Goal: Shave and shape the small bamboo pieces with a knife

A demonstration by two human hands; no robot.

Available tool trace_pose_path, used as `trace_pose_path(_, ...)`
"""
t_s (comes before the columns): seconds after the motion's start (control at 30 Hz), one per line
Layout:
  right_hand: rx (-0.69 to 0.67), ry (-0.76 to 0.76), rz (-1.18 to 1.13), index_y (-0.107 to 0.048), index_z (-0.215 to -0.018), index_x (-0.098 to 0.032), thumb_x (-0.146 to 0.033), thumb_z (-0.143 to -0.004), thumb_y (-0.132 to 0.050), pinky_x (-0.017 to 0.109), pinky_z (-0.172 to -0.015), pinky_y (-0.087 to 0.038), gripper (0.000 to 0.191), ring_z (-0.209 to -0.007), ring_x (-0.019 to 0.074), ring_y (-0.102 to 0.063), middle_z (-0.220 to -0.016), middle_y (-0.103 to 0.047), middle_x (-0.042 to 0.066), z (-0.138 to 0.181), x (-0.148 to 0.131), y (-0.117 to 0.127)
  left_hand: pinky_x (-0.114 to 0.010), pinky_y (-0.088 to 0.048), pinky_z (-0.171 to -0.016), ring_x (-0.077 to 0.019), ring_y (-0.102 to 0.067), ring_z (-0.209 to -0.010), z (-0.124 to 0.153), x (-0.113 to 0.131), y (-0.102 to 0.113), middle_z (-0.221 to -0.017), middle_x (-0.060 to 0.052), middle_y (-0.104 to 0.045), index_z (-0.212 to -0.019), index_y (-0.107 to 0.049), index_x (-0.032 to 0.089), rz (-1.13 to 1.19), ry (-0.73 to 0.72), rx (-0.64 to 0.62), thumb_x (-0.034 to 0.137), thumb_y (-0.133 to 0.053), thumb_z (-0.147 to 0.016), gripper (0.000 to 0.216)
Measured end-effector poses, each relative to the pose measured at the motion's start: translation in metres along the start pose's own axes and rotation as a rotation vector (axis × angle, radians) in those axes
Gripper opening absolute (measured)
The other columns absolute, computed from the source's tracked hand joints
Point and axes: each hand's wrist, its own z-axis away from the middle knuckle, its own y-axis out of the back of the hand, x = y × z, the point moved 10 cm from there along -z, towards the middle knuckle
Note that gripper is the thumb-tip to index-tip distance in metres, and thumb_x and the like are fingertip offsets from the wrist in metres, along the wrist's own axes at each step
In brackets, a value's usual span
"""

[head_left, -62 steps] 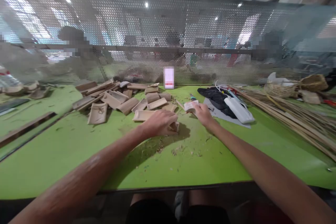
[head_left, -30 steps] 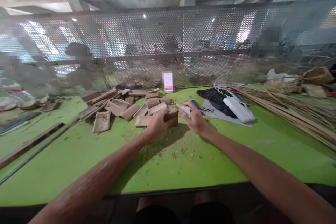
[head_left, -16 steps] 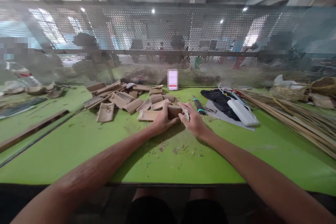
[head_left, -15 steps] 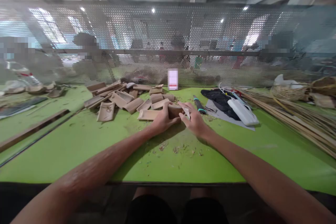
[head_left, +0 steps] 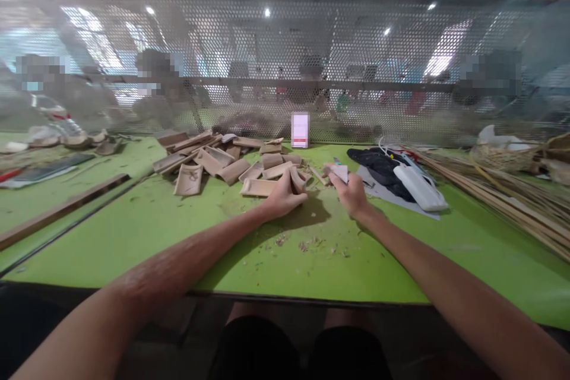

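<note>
Leftward and beyond the left grip (head_left: 285,196), a pile of wooden pieces (head_left: 209,160) is spread within easy reach on the green surface (head_left: 133,237). One curved wooden piece (head_left: 297,179) is clasped by that grip, with the fingers wrapped over it. It is propped on edge against the surface, probably for steadiness. Its long axis seems to run away from the person, with the hollow side turned right toward the right grip (head_left: 352,193), where a small pale pad (head_left: 339,172) is pinched. Shavings (head_left: 312,243) are scattered just nearer than both grips. Further right, a dark cloth (head_left: 378,166), a white case (head_left: 418,187) and a bundle of sticks (head_left: 512,202) are laid.
</note>
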Motion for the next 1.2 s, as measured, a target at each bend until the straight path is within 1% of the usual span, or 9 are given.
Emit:
trace_pose_path(0.2,0.041,-0.060,0.071,-0.076,-0.099,-0.014,-0.042,-0.084,-0.054,0.031,-0.062,-0.046,0.039,-0.065,0.0199,-0.061,-0.080,-0.075,0.009,-0.005,0.013,0.008,-0.040,-0.049,-0.098,-0.0243,-0.060,-0.112,0.001,0.005,0.003,-0.121,-0.013,-0.061,-0.133,-0.040,0.016,0.096,-0.011,-0.025,0.020,-0.063,-0.078,0.060)
trace_pose_path(0.4,0.043,-0.031,0.106,-0.076,-0.098,-0.015,-0.041,-0.085,-0.055,0.034,-0.074,-0.049,0.035,-0.075,0.0232,-0.066,-0.084,-0.076,0.009,-0.004,0.009,0.007,-0.047,-0.045,-0.109,-0.0312,-0.052,-0.129,0.004,0.035,0.005,-0.136,-0.015,-0.055,-0.133,-0.043,0.018,-0.172,-0.254,-0.031,0.013,-0.070,-0.070,0.070)
trace_pose_path(0.57,0.034,-0.026,0.096,-0.075,-0.094,-0.017,-0.040,-0.086,-0.057,0.035,-0.081,-0.051,0.031,-0.082,0.0241,-0.069,-0.087,-0.077,0.009,-0.005,0.014,0.006,-0.053,-0.040,-0.116,-0.0351,-0.042,-0.141,0.005,0.034,0.004,-0.149,-0.017,-0.046,-0.143,-0.036,0.018,-0.289,-0.297,-0.013,0.006,-0.072,-0.062,0.089)
trace_pose_path(0.67,0.017,-0.021,0.097,-0.074,-0.096,-0.016,-0.038,-0.085,-0.056,0.036,-0.081,-0.050,0.031,-0.083,0.0244,-0.069,-0.088,-0.077,0.010,-0.005,0.016,0.003,-0.055,-0.044,-0.112,-0.0354,-0.046,-0.138,0.005,0.032,0.008,-0.147,-0.014,-0.049,-0.141,-0.037,0.022,-0.306,-0.295,0.030,0.007,-0.073,-0.063,0.088)
trace_pose_path(0.87,0.012,-0.015,0.105,-0.074,-0.094,-0.018,-0.038,-0.084,-0.056,0.038,-0.086,-0.051,0.028,-0.087,0.0253,-0.069,-0.089,-0.077,0.009,-0.004,0.013,0.002,-0.052,-0.043,-0.107,-0.0321,-0.046,-0.131,0.009,0.045,0.017,-0.131,-0.016,-0.049,-0.125,-0.045,0.021,-0.367,-0.378,0.151,0.011,-0.074,-0.066,0.066)
trace_pose_path(0.97,0.006,-0.013,0.090,-0.073,-0.096,-0.018,-0.038,-0.085,-0.055,0.037,-0.087,-0.051,0.029,-0.088,0.0246,-0.069,-0.090,-0.076,0.009,-0.003,0.012,0.001,-0.054,-0.042,-0.105,-0.0344,-0.045,-0.126,0.008,0.044,0.013,-0.124,-0.015,-0.049,-0.123,-0.047,0.021,-0.426,-0.362,0.114,0.015,-0.078,-0.064,0.067)
trace_pose_path(1.03,-0.003,-0.019,0.081,-0.073,-0.097,-0.017,-0.038,-0.085,-0.055,0.037,-0.087,-0.051,0.030,-0.087,0.0242,-0.069,-0.092,-0.076,0.010,-0.004,0.014,-0.001,-0.054,-0.041,-0.105,-0.0353,-0.044,-0.123,0.006,0.038,0.011,-0.124,-0.015,-0.050,-0.129,-0.046,0.021,-0.448,-0.320,0.095,0.017,-0.078,-0.063,0.074)
trace_pose_path(1.13,0.001,-0.034,0.101,-0.072,-0.096,-0.016,-0.035,-0.082,-0.056,0.039,-0.090,-0.050,0.028,-0.092,0.0260,-0.068,-0.096,-0.076,0.011,-0.005,0.018,0.000,-0.054,-0.040,-0.106,-0.0352,-0.045,-0.122,0.002,0.028,0.013,-0.130,-0.016,-0.051,-0.143,-0.036,0.019,-0.429,-0.245,0.081,0.019,-0.074,-0.068,0.084)
trace_pose_path(1.2,0.015,-0.045,0.117,-0.070,-0.104,-0.016,-0.032,-0.079,-0.057,0.041,-0.093,-0.049,0.032,-0.096,0.0271,-0.067,-0.103,-0.074,0.013,-0.006,0.022,0.001,-0.054,-0.040,-0.107,-0.0354,-0.046,-0.126,0.000,0.023,0.013,-0.135,-0.018,-0.050,-0.148,-0.030,0.017,-0.378,-0.207,0.053,0.022,-0.070,-0.074,0.085)
